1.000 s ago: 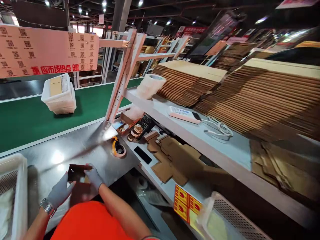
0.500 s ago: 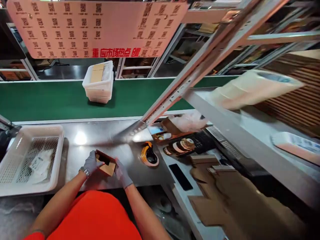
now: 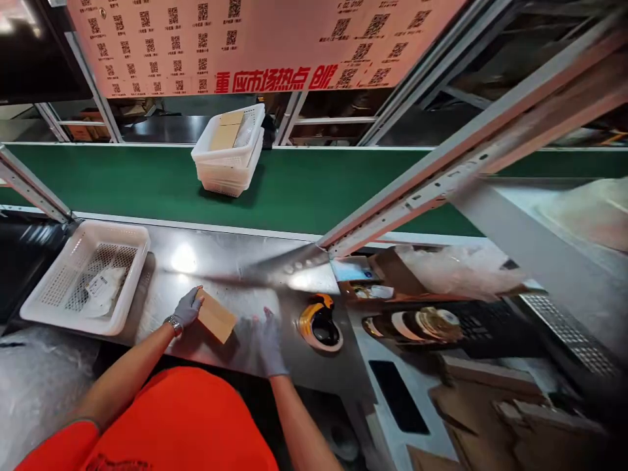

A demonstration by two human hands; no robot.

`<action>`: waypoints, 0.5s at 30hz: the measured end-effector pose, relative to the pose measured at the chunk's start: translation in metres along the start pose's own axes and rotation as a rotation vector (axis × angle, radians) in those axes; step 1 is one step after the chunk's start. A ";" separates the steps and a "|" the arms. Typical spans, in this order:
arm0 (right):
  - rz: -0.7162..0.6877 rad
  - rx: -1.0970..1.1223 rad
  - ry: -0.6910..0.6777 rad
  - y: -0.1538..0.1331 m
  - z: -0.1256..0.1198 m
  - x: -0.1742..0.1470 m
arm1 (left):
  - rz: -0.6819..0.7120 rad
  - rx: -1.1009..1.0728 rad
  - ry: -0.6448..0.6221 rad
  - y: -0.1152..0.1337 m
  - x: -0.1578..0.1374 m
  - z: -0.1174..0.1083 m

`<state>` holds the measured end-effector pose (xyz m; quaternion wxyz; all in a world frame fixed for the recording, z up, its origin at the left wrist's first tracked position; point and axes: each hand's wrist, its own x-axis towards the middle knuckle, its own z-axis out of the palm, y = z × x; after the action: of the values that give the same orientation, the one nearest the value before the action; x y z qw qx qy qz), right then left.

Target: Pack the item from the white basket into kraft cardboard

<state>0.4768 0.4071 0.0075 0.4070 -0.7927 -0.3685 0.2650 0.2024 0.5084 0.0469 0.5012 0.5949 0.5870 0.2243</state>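
Observation:
My left hand (image 3: pixel 187 307), in a grey glove with a wristwatch, holds a small brown cardboard box (image 3: pixel 216 317) by its left end, just above the steel worktable (image 3: pixel 230 268). Blurred and also gloved, my right hand (image 3: pixel 267 337) hovers just right of the box with fingers spread, not touching it. A yellow and black tape dispenser (image 3: pixel 320 322) lies on the table to the right of that hand.
A white mesh basket (image 3: pixel 128 239) with a bagged item stands at the left. Stacked white baskets (image 3: pixel 228 167) ride the green conveyor (image 3: pixel 122 183) behind. Right of the table lie tape rolls (image 3: pixel 422 324), a black phone (image 3: pixel 398 396) and flat cardboard (image 3: pixel 515 412).
The view has swung left. Both hands held the box before; now the right hand has let go and moved right, and the left hand keeps the closed box.

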 end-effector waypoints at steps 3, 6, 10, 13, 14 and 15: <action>0.099 -0.174 0.147 0.029 -0.051 0.035 | -0.015 -0.007 0.029 -0.002 -0.002 0.004; 0.098 -0.371 0.147 0.053 -0.084 0.059 | -0.017 0.000 0.059 -0.004 -0.007 0.007; 0.014 -0.599 0.035 0.072 -0.095 0.076 | -0.043 -0.017 0.100 -0.009 -0.011 0.010; 0.034 -0.598 -0.020 0.067 -0.098 0.086 | -0.054 -0.043 0.107 -0.015 -0.010 0.010; 0.055 -0.552 -0.028 0.062 -0.100 0.090 | -0.056 -0.058 0.102 -0.017 -0.010 0.011; 0.070 -0.482 -0.031 0.055 -0.103 0.092 | -0.059 -0.076 0.092 -0.019 -0.009 0.011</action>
<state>0.6252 0.4123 0.0053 0.1910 -0.8750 -0.3997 0.1954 0.2009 0.4930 0.0292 0.5024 0.5471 0.6176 0.2586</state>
